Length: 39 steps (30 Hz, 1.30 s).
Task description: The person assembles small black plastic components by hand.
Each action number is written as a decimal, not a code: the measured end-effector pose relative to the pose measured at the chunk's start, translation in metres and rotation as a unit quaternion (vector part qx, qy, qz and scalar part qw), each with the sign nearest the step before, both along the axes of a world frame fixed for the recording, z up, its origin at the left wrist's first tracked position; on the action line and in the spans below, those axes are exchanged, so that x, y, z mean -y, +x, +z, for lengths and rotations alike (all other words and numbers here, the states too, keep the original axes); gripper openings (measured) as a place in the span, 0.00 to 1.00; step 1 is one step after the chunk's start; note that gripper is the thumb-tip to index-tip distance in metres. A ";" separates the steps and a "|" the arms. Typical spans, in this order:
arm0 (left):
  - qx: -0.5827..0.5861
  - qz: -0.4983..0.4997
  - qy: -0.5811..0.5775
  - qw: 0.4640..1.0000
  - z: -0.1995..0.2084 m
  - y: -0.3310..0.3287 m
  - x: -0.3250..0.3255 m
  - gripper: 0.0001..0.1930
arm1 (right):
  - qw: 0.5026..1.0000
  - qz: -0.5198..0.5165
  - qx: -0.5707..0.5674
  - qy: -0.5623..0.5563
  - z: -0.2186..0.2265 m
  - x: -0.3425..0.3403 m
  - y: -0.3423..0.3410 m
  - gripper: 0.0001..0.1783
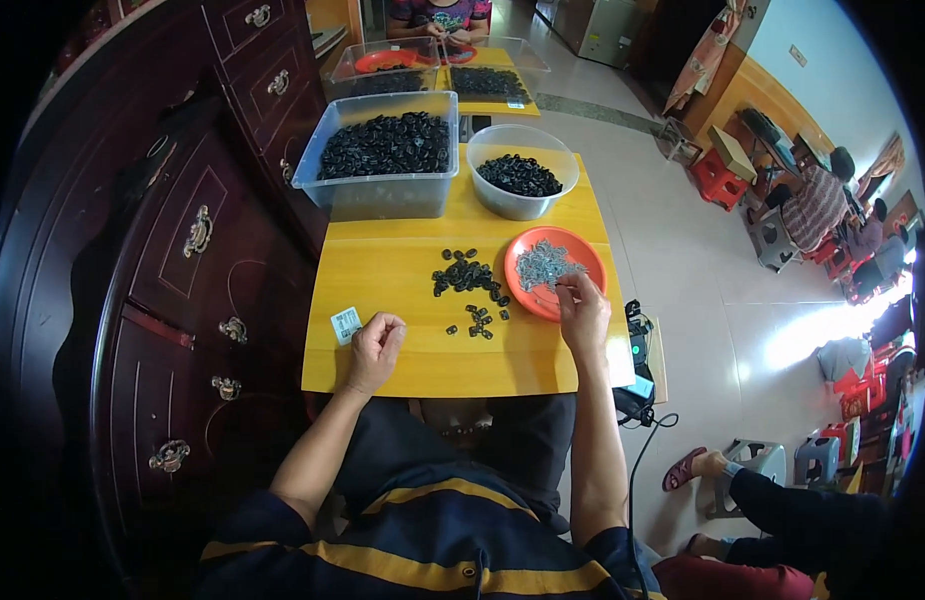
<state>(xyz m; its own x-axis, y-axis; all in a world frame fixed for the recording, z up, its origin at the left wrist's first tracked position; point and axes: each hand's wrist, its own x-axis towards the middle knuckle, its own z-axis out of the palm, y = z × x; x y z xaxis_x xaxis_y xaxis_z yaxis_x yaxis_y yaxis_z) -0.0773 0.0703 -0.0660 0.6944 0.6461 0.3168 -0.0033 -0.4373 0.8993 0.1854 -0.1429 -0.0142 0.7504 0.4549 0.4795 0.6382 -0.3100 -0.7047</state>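
My right hand is over the near right edge of an orange-red plate, its fingertips pinched together. Whatever sits in that pinch is too small to make out. Many small silvery metal pieces are heaped on the plate. Loosely curled, my left hand rests on the yellow table beside a small white printed card; its fingers hide what they may hold. Between the hands lies a loose pile of small black oval parts, with several more scattered nearer to me.
A large clear bin and a round clear tub, both with black parts, stand along the table's far side. Dark drawers flank the left. Across from me, a person sits at another yellow table. A black cable hangs at the right.
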 end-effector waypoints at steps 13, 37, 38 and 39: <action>0.026 -0.126 -0.133 0.983 0.027 0.046 0.055 0.05 | 0.890 0.158 -0.391 0.172 -0.055 -0.010 -0.099 0.03; -0.033 -0.186 -0.120 0.975 0.026 0.088 0.084 0.06 | 0.858 0.191 -0.405 0.251 -0.064 0.008 -0.093 0.08; -0.033 -0.188 -0.120 0.974 0.025 0.090 0.085 0.06 | 0.859 0.189 -0.404 0.252 -0.064 0.008 -0.092 0.08; -0.030 -0.181 -0.103 0.978 0.023 0.092 0.085 0.06 | 0.848 0.206 -0.416 0.257 -0.065 0.009 -0.090 0.08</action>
<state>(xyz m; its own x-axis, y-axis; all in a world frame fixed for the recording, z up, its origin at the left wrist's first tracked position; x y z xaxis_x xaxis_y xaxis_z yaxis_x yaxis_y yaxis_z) 0.0143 -0.0152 -0.0430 0.9025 0.4010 0.1570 -0.0681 -0.2272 0.9715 0.0956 -0.1519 -0.0792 0.7548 0.6515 0.0768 -0.1654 0.3023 -0.9387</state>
